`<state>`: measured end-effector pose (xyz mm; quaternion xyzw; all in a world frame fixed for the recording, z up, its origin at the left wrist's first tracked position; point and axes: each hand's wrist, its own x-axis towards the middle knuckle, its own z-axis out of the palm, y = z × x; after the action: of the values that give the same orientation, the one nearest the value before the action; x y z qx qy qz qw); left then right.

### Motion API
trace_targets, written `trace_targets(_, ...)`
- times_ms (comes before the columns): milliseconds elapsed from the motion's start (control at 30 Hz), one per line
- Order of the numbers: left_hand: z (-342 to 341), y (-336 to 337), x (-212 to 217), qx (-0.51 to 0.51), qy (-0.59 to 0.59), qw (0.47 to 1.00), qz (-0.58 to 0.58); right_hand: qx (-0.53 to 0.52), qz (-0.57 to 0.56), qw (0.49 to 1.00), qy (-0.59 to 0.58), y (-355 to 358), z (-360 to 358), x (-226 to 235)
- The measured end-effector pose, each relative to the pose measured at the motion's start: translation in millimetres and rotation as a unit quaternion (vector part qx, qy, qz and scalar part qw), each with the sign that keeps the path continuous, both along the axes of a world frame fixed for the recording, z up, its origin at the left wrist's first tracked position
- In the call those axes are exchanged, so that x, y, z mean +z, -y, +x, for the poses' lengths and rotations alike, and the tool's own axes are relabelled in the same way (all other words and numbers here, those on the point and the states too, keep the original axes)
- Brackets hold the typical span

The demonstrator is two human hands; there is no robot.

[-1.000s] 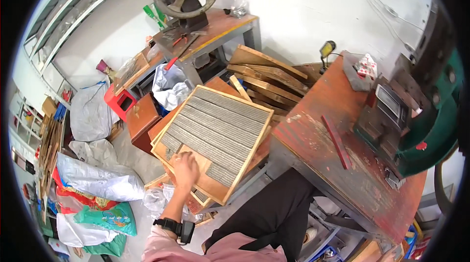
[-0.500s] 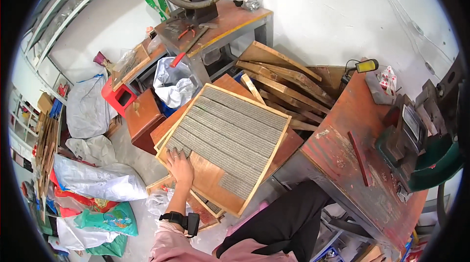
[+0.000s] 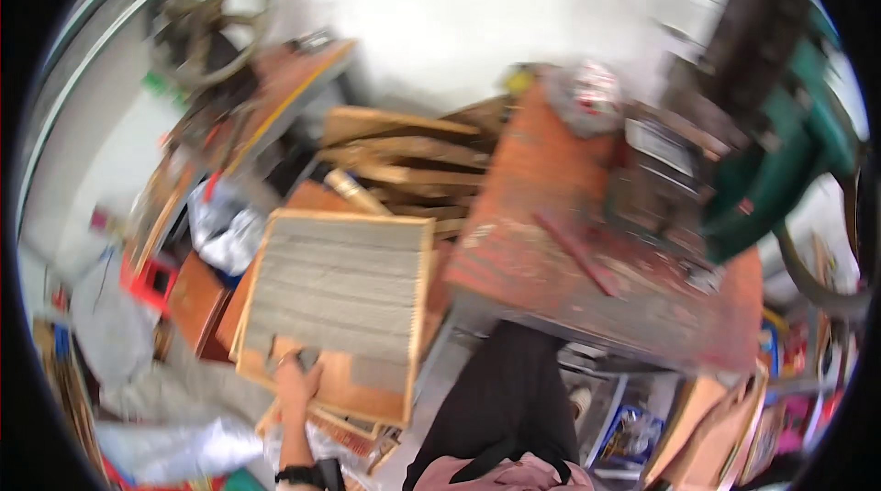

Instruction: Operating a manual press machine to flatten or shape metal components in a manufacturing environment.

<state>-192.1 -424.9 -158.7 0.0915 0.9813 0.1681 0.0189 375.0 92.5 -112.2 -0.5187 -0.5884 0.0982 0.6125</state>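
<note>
Forearm (image 3: 295, 443) low in my view, the left hand (image 3: 297, 384) reaches away from the body over the near-left part of a wood-framed tray (image 3: 353, 388). Its fingers bend slightly, thumb side to the right; blur keeps me from telling whether they are apart or pinching the small dark piece (image 3: 308, 359) at their tips. Bare board lies just right of the hand, and grey rows (image 3: 340, 275) cover the tray beyond it. I cannot tell how the right hand stands, since it is out of view. Below the hand, the lower edge cuts off a dark wristband (image 3: 312, 474); far to its right, a green machine (image 3: 762, 202) runs into the dark rim. Motion smears the red-and-white bundle (image 3: 595, 92) beyond the hand to the right, leaving any print unreadable.
</note>
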Motion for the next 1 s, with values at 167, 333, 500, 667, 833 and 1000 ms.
trace_targets(167, -6.3, 2.5, 11.9, 0.020, 0.152, 0.950, 0.273, -0.027, 0.016, 0.998, 0.050, 34.9, -49.1, 72.5)
trace_targets(333, 41.2, -110.3, 128.4, -0.124, 0.193, 0.908, 0.352, 0.072, 0.021, 0.997, -0.007, 55.3, -74.6, 105.6)
trace_targets(500, 106.1, -275.5, 194.5, -0.490, 0.175, 0.813, 0.259, 0.309, 0.024, 0.925, 0.220, 67.4, -134.2, 143.1)
trace_targets(667, 171.2, -388.9, 202.0, -0.694, -0.079, 0.695, 0.171, 0.475, -0.017, 0.852, 0.220, 50.1, -189.5, 147.2)
trace_targets(833, 192.9, -411.8, 196.1, -0.710, -0.031, 0.702, 0.051, 0.543, -0.048, 0.785, 0.296, 13.1, -197.4, 123.2)
trace_targets(1000, 196.8, -396.1, 183.1, -0.658, -0.030, 0.740, 0.136, 0.550, -0.025, 0.784, 0.287, 6.4, -196.5, 121.7)
